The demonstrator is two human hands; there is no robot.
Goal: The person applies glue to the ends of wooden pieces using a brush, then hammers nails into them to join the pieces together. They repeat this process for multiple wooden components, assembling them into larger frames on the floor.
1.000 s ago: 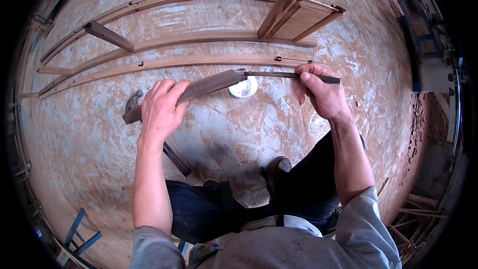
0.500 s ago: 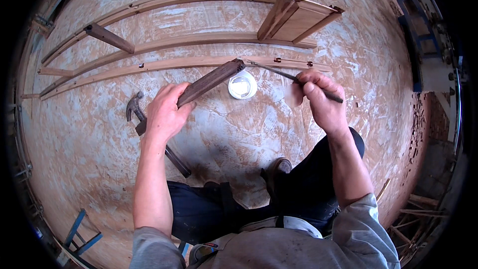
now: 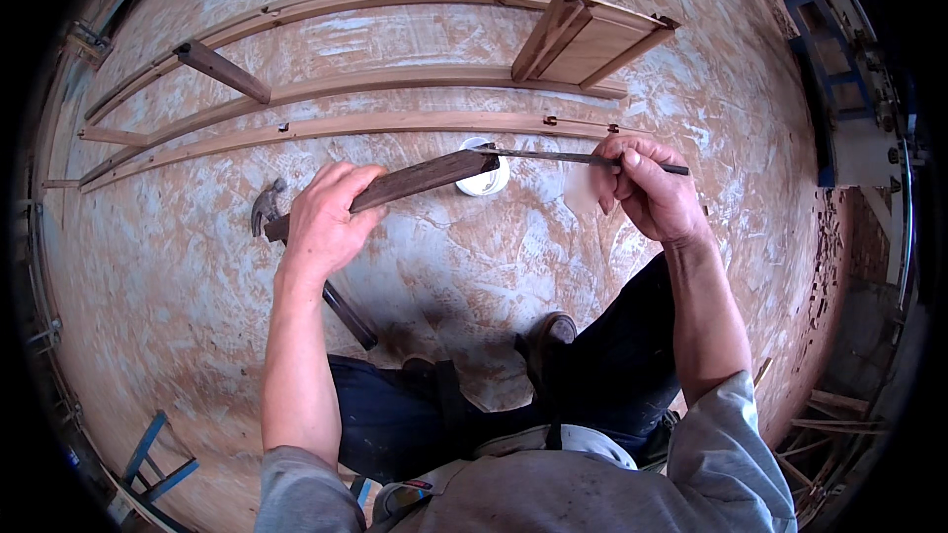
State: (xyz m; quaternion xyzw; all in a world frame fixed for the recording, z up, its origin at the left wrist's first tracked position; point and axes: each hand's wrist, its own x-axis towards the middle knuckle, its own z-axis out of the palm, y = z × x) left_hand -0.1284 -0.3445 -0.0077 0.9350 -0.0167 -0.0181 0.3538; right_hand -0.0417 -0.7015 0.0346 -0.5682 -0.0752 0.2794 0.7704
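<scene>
My left hand [image 3: 331,217] is wrapped around a dark wooden rail [image 3: 420,180], which slants up to the right and has a cut, notched end. Pinched in my right hand [image 3: 652,183] is a thin dark stick [image 3: 553,155], lying almost level. Its left tip meets the rail's notched end, or nearly so. Beneath that end a round white tub [image 3: 497,178] stands on the surface, partly covered by the rail. A claw hammer [image 3: 348,316] lies by my left hand, its middle hidden by the rail and my forearm.
Beyond my hands lies a long light wooden strip [image 3: 395,123] with slots. Behind it rests a wooden frame [image 3: 385,79] with a panelled end [image 3: 597,42] and a dark crosspiece [image 3: 225,74]. Blue metal equipment [image 3: 829,49] stands far right, a blue stand [image 3: 158,459] lower left.
The stick has swung from a slant to nearly level, and my right hand has risen slightly. The rail has tipped flatter, with its notched end shifted right and down over the tub.
</scene>
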